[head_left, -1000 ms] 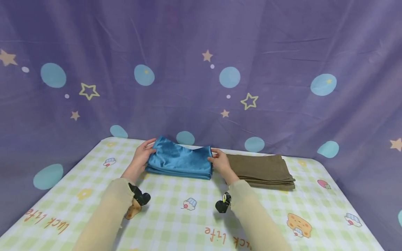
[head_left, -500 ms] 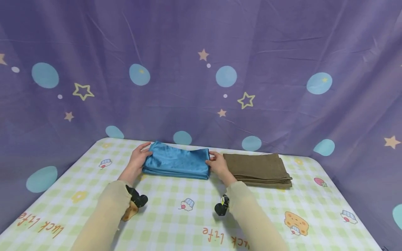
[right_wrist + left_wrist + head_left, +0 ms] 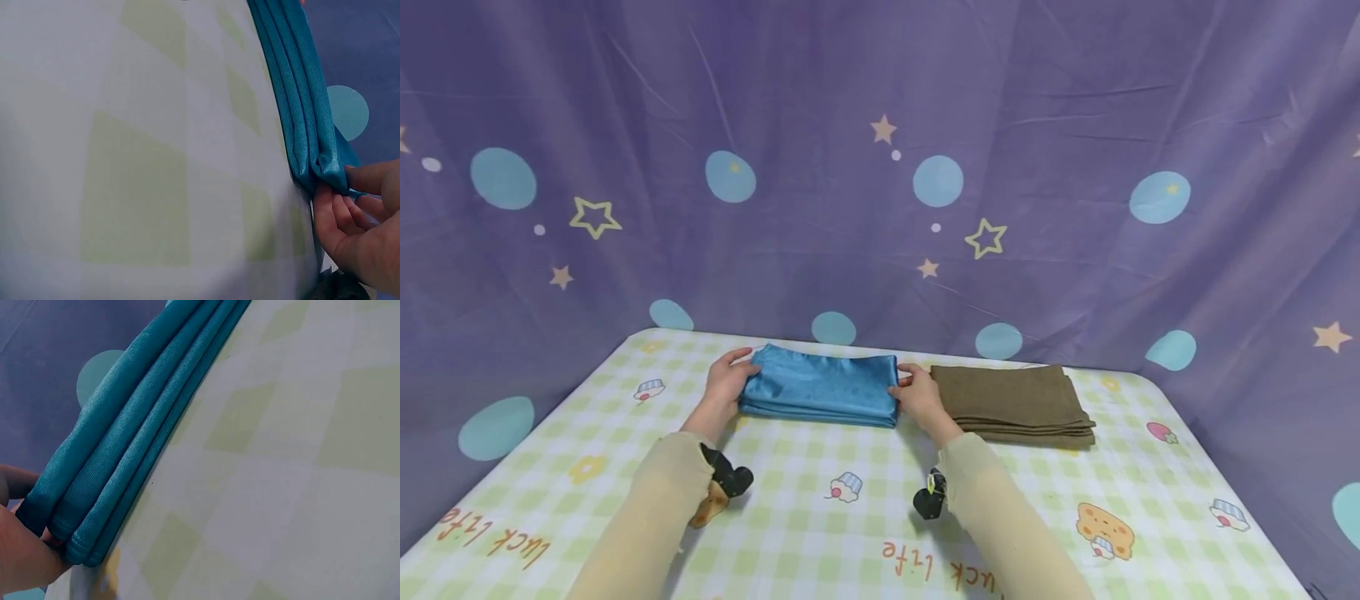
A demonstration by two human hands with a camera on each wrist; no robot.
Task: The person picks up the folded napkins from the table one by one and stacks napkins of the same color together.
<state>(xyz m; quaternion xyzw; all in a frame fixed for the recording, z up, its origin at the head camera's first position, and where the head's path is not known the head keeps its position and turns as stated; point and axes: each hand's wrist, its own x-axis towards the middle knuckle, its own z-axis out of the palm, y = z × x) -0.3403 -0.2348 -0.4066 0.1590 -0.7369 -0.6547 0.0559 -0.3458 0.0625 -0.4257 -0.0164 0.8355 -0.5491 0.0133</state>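
A shiny blue cloth (image 3: 820, 387), folded into a flat rectangle of several layers, lies near the table's far edge. My left hand (image 3: 726, 387) holds its left end; in the left wrist view the fingers and thumb are about the ends of the stacked folds (image 3: 134, 434). At the right end, my right hand (image 3: 919, 397) pinches the cloth's corner. The right wrist view shows that hand (image 3: 369, 219) with its thumb and fingers at the upper layers of the folds (image 3: 306, 112). The far sides of both hands are partly hidden by the cloth.
A folded brown cloth (image 3: 1007, 396) lies just right of my right hand. The table (image 3: 782, 533) wears a green-and-white checked cover with printed cakes and letters. Behind it hangs a purple curtain (image 3: 820, 100) with stars and dots. Black wrist cameras (image 3: 730, 475) sit at both cuffs.
The blue cloth's raised upper layer has come down flatter onto the stack, lowered by both hands. The whole head view has shifted slightly. The brown cloth has stayed in place.
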